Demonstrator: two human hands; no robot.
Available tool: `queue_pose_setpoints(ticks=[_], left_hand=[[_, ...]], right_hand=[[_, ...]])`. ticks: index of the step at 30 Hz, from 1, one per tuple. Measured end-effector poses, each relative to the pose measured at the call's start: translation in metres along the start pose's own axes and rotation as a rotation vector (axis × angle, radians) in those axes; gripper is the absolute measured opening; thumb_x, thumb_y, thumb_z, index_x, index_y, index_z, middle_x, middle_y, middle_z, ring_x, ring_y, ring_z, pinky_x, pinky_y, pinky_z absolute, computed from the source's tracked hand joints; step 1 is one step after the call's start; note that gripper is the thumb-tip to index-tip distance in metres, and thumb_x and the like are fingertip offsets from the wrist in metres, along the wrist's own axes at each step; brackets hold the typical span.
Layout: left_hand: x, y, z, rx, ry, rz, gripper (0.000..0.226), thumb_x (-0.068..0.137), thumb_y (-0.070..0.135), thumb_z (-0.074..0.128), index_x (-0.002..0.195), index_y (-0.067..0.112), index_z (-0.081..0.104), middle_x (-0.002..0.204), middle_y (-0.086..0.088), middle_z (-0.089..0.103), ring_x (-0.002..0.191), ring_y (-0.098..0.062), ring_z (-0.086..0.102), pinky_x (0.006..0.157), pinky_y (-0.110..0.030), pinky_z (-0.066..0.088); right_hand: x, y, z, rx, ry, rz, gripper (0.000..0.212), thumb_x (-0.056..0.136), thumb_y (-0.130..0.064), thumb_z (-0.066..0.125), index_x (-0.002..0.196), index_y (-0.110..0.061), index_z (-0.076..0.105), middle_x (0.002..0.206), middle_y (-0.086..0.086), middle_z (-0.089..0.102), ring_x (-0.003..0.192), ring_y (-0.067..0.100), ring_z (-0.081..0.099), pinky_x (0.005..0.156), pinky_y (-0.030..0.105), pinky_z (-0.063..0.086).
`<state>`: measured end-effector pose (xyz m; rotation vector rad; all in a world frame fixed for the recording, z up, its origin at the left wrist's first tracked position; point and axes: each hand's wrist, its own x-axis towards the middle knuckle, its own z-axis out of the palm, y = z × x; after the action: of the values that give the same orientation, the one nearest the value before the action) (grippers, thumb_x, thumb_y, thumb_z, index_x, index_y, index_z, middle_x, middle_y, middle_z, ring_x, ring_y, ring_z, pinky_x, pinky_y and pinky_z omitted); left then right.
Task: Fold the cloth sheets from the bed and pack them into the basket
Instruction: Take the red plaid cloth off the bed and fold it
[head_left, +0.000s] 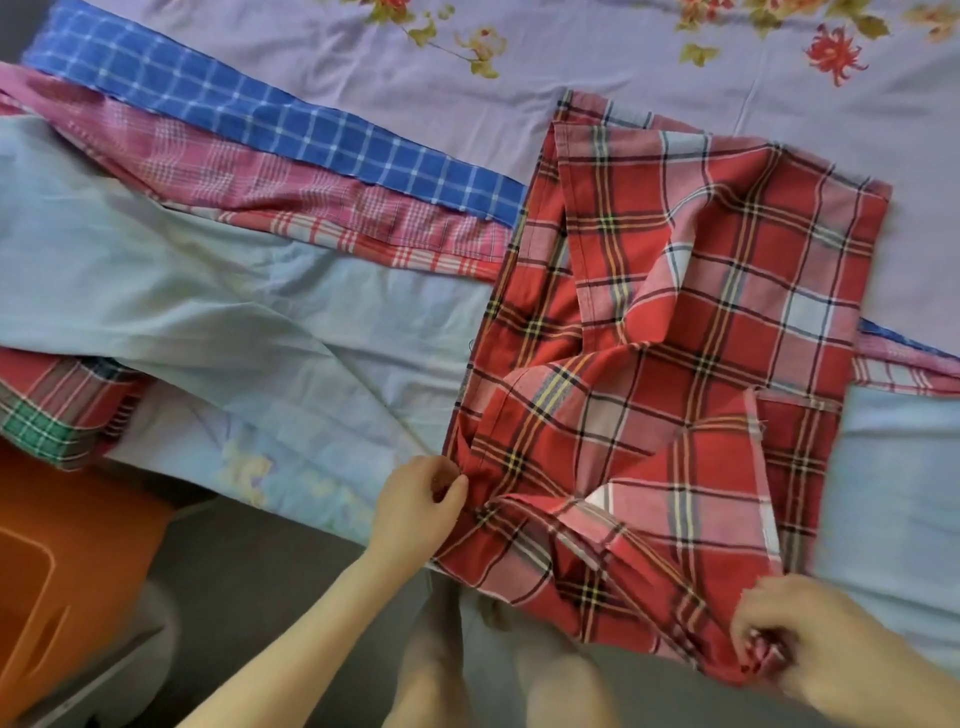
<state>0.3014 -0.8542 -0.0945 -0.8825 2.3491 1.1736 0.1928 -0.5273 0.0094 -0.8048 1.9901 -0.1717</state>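
Head view: left hand (422, 503) pinches the near-left edge of the red plaid cloth (691, 332), thumb and fingers curled. Right hand (810, 649) bunches its near-right corner in curled fingers. Cloth lies rumpled on the bed (519, 78); orange basket (67, 561) lower left.

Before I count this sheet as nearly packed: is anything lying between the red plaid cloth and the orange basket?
Yes. The pale blue sheet spreads between the red plaid cloth, gripped by both hands, and the orange basket, where folded plaid cloths already sit at its top.

bed (519, 67) (lilac floral cover) | on it: overlapping cloth sheets (701, 270)
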Motion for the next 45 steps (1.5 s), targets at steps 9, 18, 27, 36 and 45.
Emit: queue_pose_setpoints(ticks=[9, 18, 27, 36, 45], left_hand=[[0.017, 0.005, 0.003, -0.03, -0.233, -0.102, 0.031, 0.096, 0.009, 0.041, 0.119, 0.02, 0.06, 0.088, -0.004, 0.067, 0.08, -0.024, 0.066, 0.073, -0.032, 0.05], [-0.048, -0.014, 0.041, 0.345, -0.33, 0.294, 0.063, 0.088, 0.001, 0.037, 0.14, 0.036, 0.04, 0.134, 0.007, 0.051, 0.11, -0.023, 0.052, 0.087, -0.03, 0.044], [-0.023, -0.012, 0.036, -0.062, -0.087, -0.119, 0.02, 0.089, 0.014, 0.045, 0.081, 0.009, 0.063, 0.077, -0.001, 0.06, 0.08, -0.021, 0.055, 0.067, -0.031, 0.04], [-0.001, 0.023, 0.051, 0.247, -0.187, -0.324, 0.047, 0.084, 0.057, 0.051, 0.071, 0.013, 0.054, 0.075, -0.004, 0.06, 0.083, -0.025, 0.063, 0.06, -0.027, 0.039], [-0.006, 0.026, 0.021, 0.289, -0.253, -0.242, 0.016, 0.074, 0.015, 0.055, 0.061, 0.012, 0.046, 0.061, -0.001, 0.048, 0.07, -0.027, 0.057, 0.059, -0.029, 0.043]], right_hand=[[0.054, -0.004, -0.013, -0.081, -0.449, 0.246, 0.036, 0.068, -0.011, 0.06, 0.065, -0.047, 0.06, 0.076, -0.013, 0.06, 0.079, 0.006, 0.058, 0.063, 0.022, 0.039], [0.111, -0.086, -0.018, -0.583, 0.28, -0.068, 0.041, 0.063, -0.01, 0.07, 0.102, -0.019, 0.066, 0.098, 0.0, 0.066, 0.093, 0.027, 0.06, 0.078, 0.037, 0.047], [0.165, -0.113, 0.006, -0.952, 0.031, -0.437, 0.017, 0.057, -0.011, 0.078, 0.056, -0.022, 0.065, 0.053, -0.003, 0.058, 0.06, 0.021, 0.056, 0.095, 0.055, 0.04], [0.114, -0.091, -0.025, -0.694, 0.297, -0.744, 0.041, 0.065, -0.007, 0.026, 0.05, -0.029, 0.057, 0.05, -0.012, 0.043, 0.055, 0.019, 0.048, 0.084, 0.042, 0.037], [0.101, -0.081, -0.016, -0.632, 0.319, -0.678, 0.031, 0.068, -0.005, 0.04, 0.052, -0.027, 0.055, 0.054, -0.01, 0.044, 0.056, 0.018, 0.044, 0.079, 0.039, 0.038]])
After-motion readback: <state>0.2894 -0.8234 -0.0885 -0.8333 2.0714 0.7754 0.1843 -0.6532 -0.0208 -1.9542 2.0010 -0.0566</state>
